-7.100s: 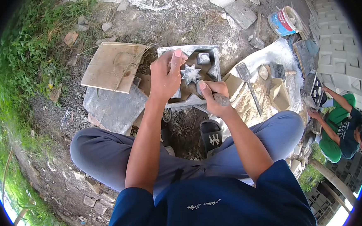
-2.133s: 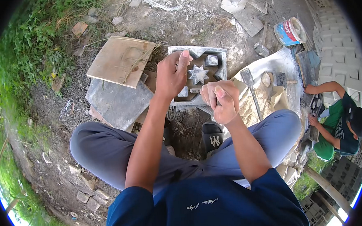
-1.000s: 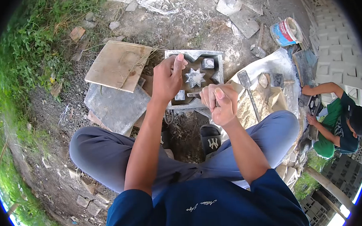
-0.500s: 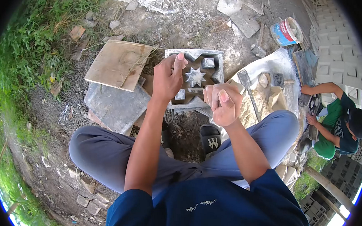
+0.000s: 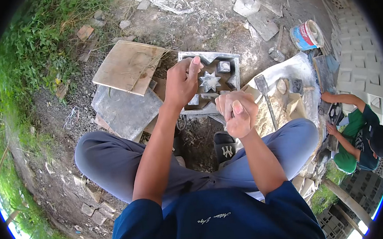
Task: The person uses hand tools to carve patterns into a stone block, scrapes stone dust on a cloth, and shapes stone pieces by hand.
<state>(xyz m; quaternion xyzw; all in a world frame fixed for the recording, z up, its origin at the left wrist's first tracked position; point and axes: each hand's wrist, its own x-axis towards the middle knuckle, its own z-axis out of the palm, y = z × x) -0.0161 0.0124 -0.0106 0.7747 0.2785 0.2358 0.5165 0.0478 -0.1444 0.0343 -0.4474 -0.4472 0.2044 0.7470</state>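
Note:
A square metal mould lies on the ground in front of me, with a star-shaped piece at its centre and small raised blocks around it. Over the mould's left side is my left hand, its fingers curled in and the thumb pointing forward. My right hand is a fist above the near right corner of the mould, thumb on top. Whatever either hand may hold is hidden by the fingers. Part of the mould is covered by both hands.
Left of the mould, a tan board lies on a grey slab. On the right, a white sack carries sandy powder, a flat-bladed tool and a hammer. A paint bucket stands beyond. Another person works at far right.
The whole view has shifted slightly, so the mould and ground things appear a little further right. Both hands stay closed over the mould with hardly any movement.

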